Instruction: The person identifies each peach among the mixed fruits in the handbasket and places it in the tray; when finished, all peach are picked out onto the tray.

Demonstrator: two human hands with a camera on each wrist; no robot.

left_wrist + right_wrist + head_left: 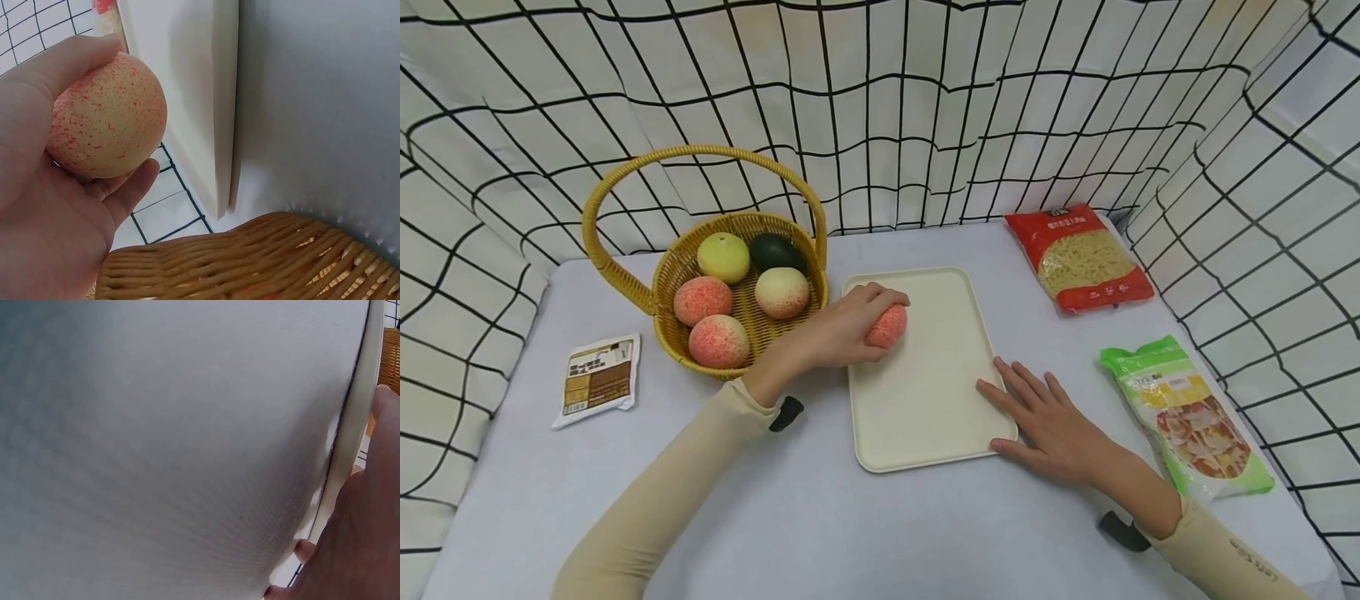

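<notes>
My left hand (pixel 853 327) grips a peach (pixel 889 326) over the left part of a cream tray (pixel 932 379). In the left wrist view, thumb and fingers curve round the peach (pixel 119 119), which is pale with red speckles. Whether it touches the tray I cannot tell. My right hand (pixel 1048 421) lies with spread fingers at the tray's right edge, its fingertips on the rim. The right wrist view shows that hand (pixel 362 531) beside the tray's side (pixel 353 437). Left of the tray stands a yellow wicker basket (pixel 664 275) with an arched handle.
In the basket lie a yellow-green fruit (pixel 724 257), a dark green avocado-like fruit (pixel 777 252) and several peaches (pixel 718 342). A brown-and-white packet (pixel 599 379) lies at left. A red pasta bag (pixel 1082 258) and a green food bag (pixel 1191 421) lie at right. Black wire mesh (pixel 865 117) borders the table.
</notes>
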